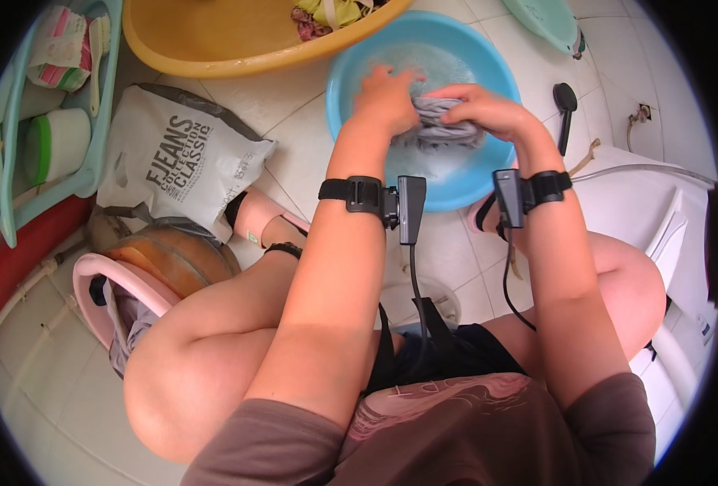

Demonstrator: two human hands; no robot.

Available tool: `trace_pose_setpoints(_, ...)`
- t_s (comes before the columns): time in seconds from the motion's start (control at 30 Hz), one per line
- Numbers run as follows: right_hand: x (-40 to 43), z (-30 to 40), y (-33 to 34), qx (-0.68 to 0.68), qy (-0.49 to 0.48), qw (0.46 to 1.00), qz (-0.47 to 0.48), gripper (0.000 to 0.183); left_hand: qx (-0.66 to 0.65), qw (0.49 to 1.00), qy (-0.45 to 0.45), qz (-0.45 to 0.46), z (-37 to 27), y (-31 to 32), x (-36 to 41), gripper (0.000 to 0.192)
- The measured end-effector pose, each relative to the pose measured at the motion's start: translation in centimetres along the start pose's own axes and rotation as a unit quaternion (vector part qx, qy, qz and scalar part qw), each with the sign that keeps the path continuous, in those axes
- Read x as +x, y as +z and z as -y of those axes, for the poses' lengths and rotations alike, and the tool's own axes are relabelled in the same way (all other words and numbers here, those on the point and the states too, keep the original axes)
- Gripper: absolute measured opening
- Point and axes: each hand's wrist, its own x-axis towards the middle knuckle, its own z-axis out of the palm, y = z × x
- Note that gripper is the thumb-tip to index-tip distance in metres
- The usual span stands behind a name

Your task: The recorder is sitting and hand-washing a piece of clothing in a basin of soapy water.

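Note:
A light blue plastic basin (349,76) holds cloudy, sudsy water. Over it, my right hand (486,112) grips a bunched grey wet cloth (450,124), with the thumb and fingers around its right side. My left hand (389,100) is at the cloth's left side, its fingers spread over the water and partly blurred; whether it pinches the fabric is hidden behind the back of the hand. The lower part of the cloth hangs at the water.
A yellow tub (213,65) with garments (334,13) stands beyond the basin. Left are a printed plastic bag (182,158), a turquoise rack (100,133) and a pink basket (85,273) with cloth. A black shower head (565,97) and a green basin (544,24) lie right.

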Motion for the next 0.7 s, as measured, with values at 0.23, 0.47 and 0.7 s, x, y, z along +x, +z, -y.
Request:
trace_pose_setpoints(0.23, -0.8, -2.3, -4.1, 0.397, -0.059, 0.916, 0.016, 0.042, -0.369, 0.894, -0.128, 0.219, 1.9, -0.5, 0.7, 0.045)
trace_pose_setpoints(0.47, 6.2, -10.8, -6.4, -0.16, 0.055, 0.89, -0.424, 0.053, -0.7, 0.654, -0.256, -0.132, 0.3, 4.4, 4.0, 0.058)
trace_pose_setpoints(0.7, 7.2, -6.6, 0.9, -0.38, -0.025, 0.89, -0.25, 0.044, -0.336, 0.894, -0.284, -0.088, 4.8, 7.4, 2.2, 0.057)
